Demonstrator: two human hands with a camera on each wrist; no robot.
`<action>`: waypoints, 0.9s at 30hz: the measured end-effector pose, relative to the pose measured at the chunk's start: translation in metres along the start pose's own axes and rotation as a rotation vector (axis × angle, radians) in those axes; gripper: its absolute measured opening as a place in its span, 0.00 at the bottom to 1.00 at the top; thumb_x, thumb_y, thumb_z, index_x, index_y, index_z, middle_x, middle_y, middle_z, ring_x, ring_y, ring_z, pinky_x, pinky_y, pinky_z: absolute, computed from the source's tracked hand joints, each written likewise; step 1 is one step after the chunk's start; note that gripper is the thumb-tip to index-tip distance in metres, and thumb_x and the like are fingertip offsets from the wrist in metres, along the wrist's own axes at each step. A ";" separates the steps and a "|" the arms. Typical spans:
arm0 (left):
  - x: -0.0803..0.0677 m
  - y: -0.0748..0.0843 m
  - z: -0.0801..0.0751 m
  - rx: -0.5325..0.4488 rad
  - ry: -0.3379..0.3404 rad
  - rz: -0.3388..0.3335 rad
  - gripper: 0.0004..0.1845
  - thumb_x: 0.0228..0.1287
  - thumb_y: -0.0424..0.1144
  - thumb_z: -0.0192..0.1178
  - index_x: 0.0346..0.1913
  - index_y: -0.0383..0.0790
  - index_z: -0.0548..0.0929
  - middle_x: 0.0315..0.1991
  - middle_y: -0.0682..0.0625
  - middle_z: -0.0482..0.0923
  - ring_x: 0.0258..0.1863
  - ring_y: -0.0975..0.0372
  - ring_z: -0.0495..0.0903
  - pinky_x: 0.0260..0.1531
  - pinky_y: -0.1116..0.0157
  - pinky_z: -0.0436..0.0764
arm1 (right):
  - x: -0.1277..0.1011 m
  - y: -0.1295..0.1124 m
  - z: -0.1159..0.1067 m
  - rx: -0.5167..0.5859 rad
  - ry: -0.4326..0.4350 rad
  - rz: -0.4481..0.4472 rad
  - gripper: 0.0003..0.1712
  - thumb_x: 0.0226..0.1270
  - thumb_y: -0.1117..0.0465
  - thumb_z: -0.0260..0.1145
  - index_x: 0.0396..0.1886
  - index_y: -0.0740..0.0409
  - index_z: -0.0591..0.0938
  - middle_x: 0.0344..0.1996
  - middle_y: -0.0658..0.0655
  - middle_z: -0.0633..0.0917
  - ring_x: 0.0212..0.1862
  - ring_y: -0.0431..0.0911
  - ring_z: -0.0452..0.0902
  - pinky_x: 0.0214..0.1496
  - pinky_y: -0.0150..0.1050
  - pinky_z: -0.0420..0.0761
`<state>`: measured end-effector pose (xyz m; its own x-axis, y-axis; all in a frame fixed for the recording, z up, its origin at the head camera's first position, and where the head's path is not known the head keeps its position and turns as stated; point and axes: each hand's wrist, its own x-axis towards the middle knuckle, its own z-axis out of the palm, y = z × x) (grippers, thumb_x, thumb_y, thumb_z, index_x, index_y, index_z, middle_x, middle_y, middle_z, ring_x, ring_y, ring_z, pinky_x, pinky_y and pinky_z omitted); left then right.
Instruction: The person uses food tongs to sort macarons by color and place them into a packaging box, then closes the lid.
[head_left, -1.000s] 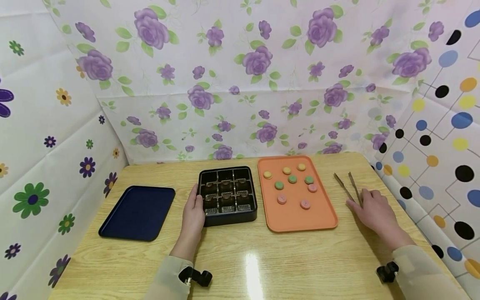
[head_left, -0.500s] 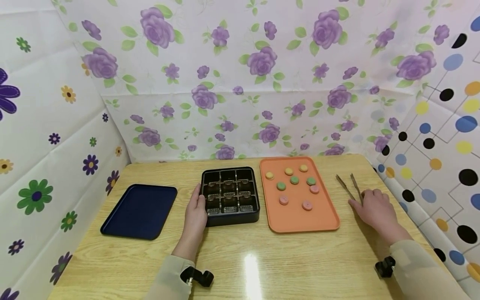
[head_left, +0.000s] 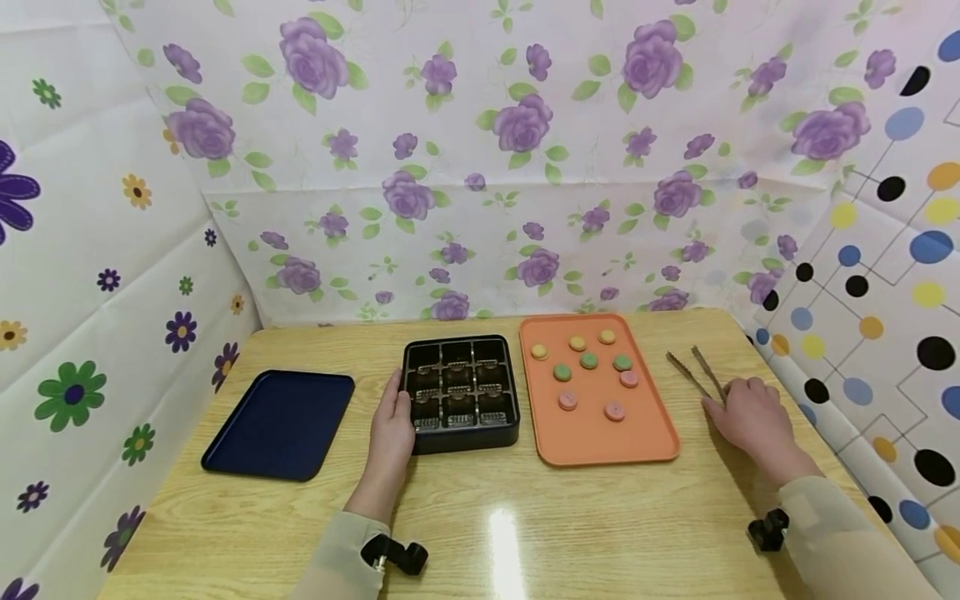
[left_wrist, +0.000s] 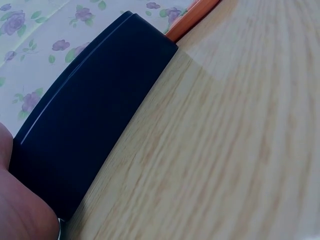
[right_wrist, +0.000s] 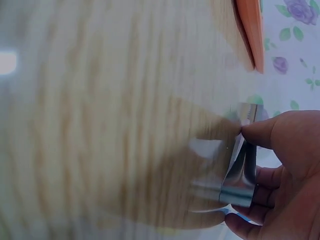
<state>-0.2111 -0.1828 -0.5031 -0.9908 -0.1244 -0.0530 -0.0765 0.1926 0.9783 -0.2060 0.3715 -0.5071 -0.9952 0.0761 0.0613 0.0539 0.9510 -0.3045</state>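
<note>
Tongs [head_left: 697,374] at three o'clock of the orange tray [head_left: 645,440], pinched at the near end by the right hand [head_left: 752,418]. Best lifted level, tips kept apart. Left hand [head_left: 391,425] flat against the black compartment box [head_left: 460,392], steadying its nine-o'clock wall.

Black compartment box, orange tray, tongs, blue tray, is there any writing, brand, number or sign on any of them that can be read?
None: no text, brand, number or sign shows on the black compartment box, the orange tray, the blue tray or the tongs.
The wall covers carry only flower and dot patterns.
</note>
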 end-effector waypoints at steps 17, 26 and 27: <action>0.003 0.000 0.003 -0.016 0.009 0.013 0.31 0.95 0.43 0.37 0.92 0.48 0.49 0.91 0.49 0.45 0.89 0.48 0.42 0.86 0.43 0.49 | -0.004 -0.001 -0.002 0.056 0.060 0.058 0.26 0.85 0.60 0.61 0.61 0.85 0.75 0.55 0.84 0.75 0.57 0.81 0.70 0.51 0.75 0.76; 0.001 0.001 0.004 -0.021 0.006 0.020 0.31 0.95 0.43 0.36 0.92 0.47 0.49 0.91 0.48 0.44 0.89 0.48 0.42 0.86 0.43 0.48 | -0.011 -0.005 -0.007 0.104 0.062 0.045 0.25 0.87 0.59 0.63 0.63 0.81 0.76 0.53 0.80 0.78 0.51 0.76 0.77 0.40 0.66 0.80; 0.001 0.001 0.004 -0.018 0.005 0.018 0.31 0.96 0.44 0.36 0.92 0.47 0.49 0.91 0.48 0.44 0.89 0.49 0.42 0.86 0.43 0.48 | -0.011 -0.005 -0.008 0.112 0.055 0.037 0.25 0.87 0.58 0.63 0.64 0.81 0.76 0.53 0.80 0.79 0.50 0.75 0.78 0.40 0.65 0.80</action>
<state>-0.2127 -0.1790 -0.5029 -0.9914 -0.1260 -0.0344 -0.0566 0.1769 0.9826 -0.1942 0.3680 -0.4988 -0.9865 0.1298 0.0995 0.0781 0.9082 -0.4112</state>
